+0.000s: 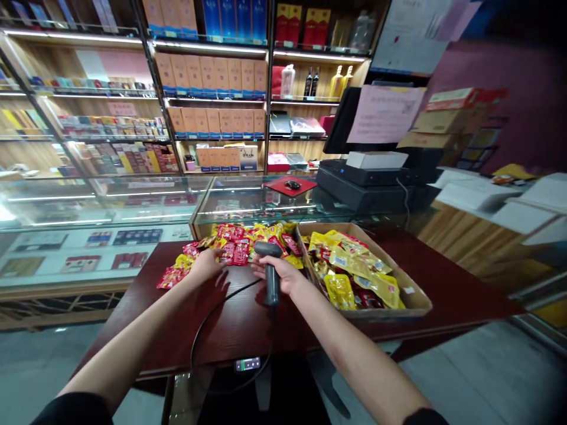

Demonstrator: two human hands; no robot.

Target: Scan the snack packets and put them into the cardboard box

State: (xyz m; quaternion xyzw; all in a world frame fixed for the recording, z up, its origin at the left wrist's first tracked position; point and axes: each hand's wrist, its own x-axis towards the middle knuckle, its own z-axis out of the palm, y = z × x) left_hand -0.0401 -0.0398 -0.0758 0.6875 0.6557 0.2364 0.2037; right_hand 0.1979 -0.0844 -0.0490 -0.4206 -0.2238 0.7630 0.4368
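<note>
My right hand (283,273) is wrapped round the handle of a dark grey barcode scanner (271,283), held upright over the table with its head on top. A black cable runs from the scanner down over the table's front edge. To the left, my left hand (206,265) is at the near side of a pile of red and yellow snack packets (241,251), its bent fingertips closed at the edge of a red snack packet (227,254). Part of that packet is hidden behind the fingers. More red snack packets (172,276) lie left of this hand.
An open cardboard box (416,304) full of yellow and red packets stands right on the dark red table (239,330). Behind are glass counters, a mouse (292,185) on a red mat and a monitor (343,121). A lit phone screen (248,364) shows below the table's front edge.
</note>
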